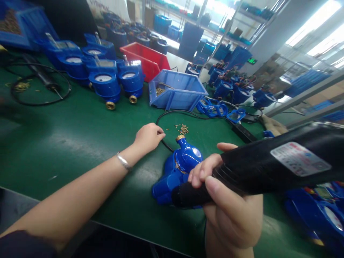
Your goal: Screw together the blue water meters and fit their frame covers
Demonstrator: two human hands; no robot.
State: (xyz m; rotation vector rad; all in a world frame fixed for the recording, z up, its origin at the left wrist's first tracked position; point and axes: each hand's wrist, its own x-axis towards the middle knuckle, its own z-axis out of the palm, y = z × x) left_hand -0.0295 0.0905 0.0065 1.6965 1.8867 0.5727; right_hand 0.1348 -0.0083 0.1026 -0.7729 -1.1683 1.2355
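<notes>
A black electric screwdriver (249, 168) lies across my right hand (231, 204), its fingers wrapped round the grip. The nose of the tool points left, in front of a blue water meter (189, 156) on the bench; whether they touch I cannot tell. That meter lies tilted, with a brass threaded end at the top. To its left, my left hand (148, 138) is low over the bench with thumb and fingers drawn together. What they hold, if anything, is hidden. Just past its fingertips is a small pile of brass screws (183, 129).
A blue bin (178, 91) with screws inside stands behind the pile, beside a red bin (146, 59). Several blue meters (104, 84) stand at the back left, near another screwdriver (43, 73). A black cable (188, 112) crosses the green bench (107, 132). More meters (322, 211) lie at right.
</notes>
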